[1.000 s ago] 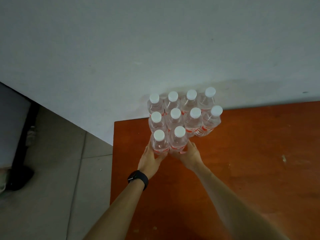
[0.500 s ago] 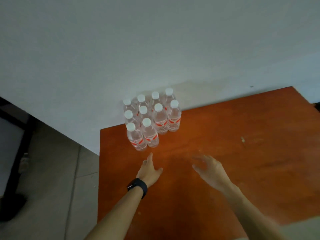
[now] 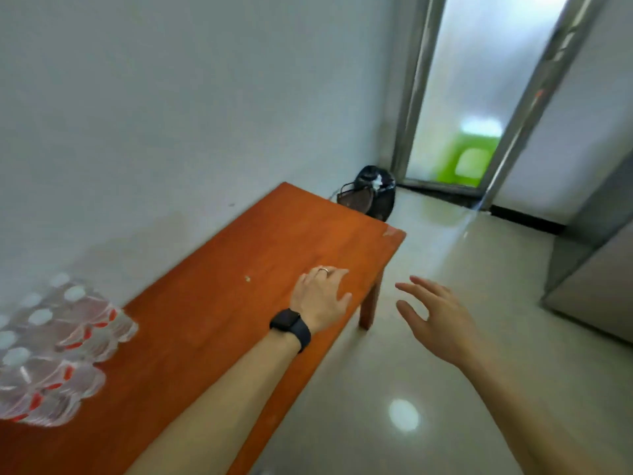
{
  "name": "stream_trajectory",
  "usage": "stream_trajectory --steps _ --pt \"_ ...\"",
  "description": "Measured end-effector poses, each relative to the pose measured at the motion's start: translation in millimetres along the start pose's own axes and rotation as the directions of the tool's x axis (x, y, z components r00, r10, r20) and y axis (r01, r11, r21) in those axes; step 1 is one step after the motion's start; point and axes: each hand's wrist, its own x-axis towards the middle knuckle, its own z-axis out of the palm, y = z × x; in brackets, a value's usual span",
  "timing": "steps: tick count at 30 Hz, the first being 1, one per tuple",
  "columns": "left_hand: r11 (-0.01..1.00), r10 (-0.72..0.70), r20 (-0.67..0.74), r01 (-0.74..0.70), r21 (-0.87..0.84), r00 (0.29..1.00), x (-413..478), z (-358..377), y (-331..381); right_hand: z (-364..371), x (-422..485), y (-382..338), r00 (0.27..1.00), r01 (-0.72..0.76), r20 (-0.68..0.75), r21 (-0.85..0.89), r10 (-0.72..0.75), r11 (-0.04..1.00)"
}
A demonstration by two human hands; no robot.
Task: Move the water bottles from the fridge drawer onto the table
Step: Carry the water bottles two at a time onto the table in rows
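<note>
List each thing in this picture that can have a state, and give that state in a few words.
water bottles: capped, upright, clustered on the table, blurred
table: bears the bottles at its left end
left hand: open, empty, over the table
right hand: open, empty, over the floor
black bin: lined with a bag

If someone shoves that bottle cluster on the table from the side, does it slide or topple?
The water bottles stand upright and packed together on the table, so they would probably slide as a group. An outer bottle, tall and narrow, may tip. They look full, so likely heavy. Blur hides whether any wrap binds them.
</note>
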Motion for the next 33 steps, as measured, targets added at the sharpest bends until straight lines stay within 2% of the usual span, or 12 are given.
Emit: stream_trajectory --steps 5,9,13,18,28,33 --pt "0.946 0.324 -0.049 -0.323 0.024 0.945 64 -7 165 -102 -43 113 0.954 -0.211 -0.215 0.022 0.21 0.977" --pt "0.881 0.472 -0.073 -0.473 0.011 0.878 104 -2 260 -159 -69 180 0.871 -0.31 -0.375 0.081 0.317 0.947" --pt "0.827 0.56 -0.087 -0.562 -0.002 0.824 147 11 352 -209 -86 247 0.779 -0.423 -0.474 0.088 0.411 0.902" --pt "0.751 0.657 -0.092 -0.661 -0.011 0.748 211 32 450 -269 -85 332 0.708 -0.51 -0.525 0.081 0.472 0.856" --pt "0.644 0.758 -0.067 -0.76 -0.084 0.649 355 71 647 -383 -47 494 0.603 -0.608 -0.587 0.101 0.541 0.788" --pt "0.591 0.802 -0.025 -0.8 -0.101 0.596 399 98 735 -426 -34 567 0.573 -0.63 -0.587 0.129 0.571 0.766"
